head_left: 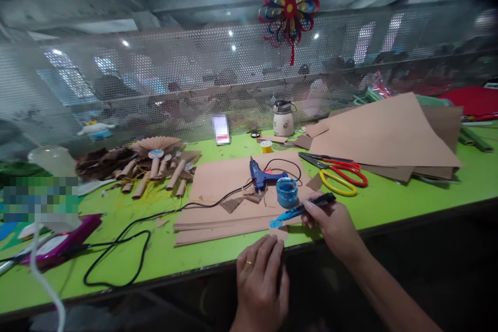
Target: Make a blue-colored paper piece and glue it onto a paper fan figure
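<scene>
My right hand [332, 225] pinches a black pen-like tool [298, 210] whose front half is coated in blue paint. Its tip touches a small piece of brown paper [280, 233] at the front edge of the brown paper stack, where fresh blue marks show. With its fingers closed, my left hand [261, 275] pinches the near edge of that piece. Just behind the tool stands an open jar of blue paint [287, 194]. A blue hot glue gun [261, 176] lies on the stack [218, 179], beside several paper scraps [232, 204].
Scissors with red and yellow handles [342, 181] lie to the right, near large brown sheets [381, 135]. Paper fans and rolled tubes [155, 166] pile up at left. A black cable [150, 215] crosses the green table [182, 264]. A bottle [283, 120] stands behind.
</scene>
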Tool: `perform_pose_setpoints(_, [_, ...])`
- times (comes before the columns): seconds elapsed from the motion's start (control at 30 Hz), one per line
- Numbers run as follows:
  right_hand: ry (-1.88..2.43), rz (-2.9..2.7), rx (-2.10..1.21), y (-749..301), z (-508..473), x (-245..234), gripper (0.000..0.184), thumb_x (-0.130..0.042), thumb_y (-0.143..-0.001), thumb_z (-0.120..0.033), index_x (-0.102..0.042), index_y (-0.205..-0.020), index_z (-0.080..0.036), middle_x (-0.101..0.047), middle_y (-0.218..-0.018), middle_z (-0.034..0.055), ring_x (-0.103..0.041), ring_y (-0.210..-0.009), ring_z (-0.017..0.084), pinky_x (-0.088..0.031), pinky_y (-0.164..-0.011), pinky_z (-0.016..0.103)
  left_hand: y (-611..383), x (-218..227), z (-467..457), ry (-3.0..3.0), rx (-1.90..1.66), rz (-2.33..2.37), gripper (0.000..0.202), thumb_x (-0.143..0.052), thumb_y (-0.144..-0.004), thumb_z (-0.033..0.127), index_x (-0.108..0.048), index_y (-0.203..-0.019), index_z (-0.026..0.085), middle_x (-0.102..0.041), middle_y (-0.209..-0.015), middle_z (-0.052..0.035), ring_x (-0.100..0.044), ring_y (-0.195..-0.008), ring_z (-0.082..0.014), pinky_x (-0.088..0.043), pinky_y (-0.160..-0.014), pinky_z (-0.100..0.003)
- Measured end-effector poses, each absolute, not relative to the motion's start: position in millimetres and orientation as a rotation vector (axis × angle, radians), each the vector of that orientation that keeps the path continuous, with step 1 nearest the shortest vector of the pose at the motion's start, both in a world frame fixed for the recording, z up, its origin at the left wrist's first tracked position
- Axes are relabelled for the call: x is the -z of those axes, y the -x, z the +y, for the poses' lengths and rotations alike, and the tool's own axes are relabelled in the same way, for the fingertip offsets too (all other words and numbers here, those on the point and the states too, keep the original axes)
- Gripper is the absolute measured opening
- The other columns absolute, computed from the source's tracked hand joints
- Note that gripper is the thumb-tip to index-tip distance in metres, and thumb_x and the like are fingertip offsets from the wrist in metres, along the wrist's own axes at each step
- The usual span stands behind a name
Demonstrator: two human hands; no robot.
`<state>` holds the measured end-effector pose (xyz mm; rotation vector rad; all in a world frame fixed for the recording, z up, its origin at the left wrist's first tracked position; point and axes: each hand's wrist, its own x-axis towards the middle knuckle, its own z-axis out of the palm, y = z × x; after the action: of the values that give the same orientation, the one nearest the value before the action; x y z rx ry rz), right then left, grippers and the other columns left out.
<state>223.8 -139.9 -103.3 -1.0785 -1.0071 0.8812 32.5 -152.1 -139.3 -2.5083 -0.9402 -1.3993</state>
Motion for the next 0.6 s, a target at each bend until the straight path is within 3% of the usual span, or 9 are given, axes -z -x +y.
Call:
perform_pose_setpoints(0.3, [1.023, -0.919, -0.871, -224, -137, 108, 0.023, -0.066, -0.084, -0.038, -0.055, -0.081, -0.018, -0.055, -0.052, -0.0054, -0.047, -0.048, 0.009, -0.036, -0.048, 0.022, -33, 141, -151, 2.505, 1.397, -0.942, 0.037, -0.056, -0.080, 0.009, -0.062, -0.116, 0.016, -0.068, -0.112, -0.0092, -0.060, -0.107, -0.0217, -0.038, -0.092, -0.036])
perform_pose_setpoints(0.6, [1.086, -1.101, -0.905, -221, -141, 99, 0.024, -0.066, -0.083, -0.039, -0.057, -0.085, -0.016, -0.058, -0.057, -0.0038, -0.050, -0.052, 0.010, -0.040, -0.054, 0.024, -33, 142, -151, 2.488, 1.419, -0.942, 0.037, -0.055, -0.079, 0.008, -0.063, -0.114, 0.016, -0.069, -0.111, -0.0089, -0.060, -0.106, -0.0209, -0.038, -0.091, -0.036])
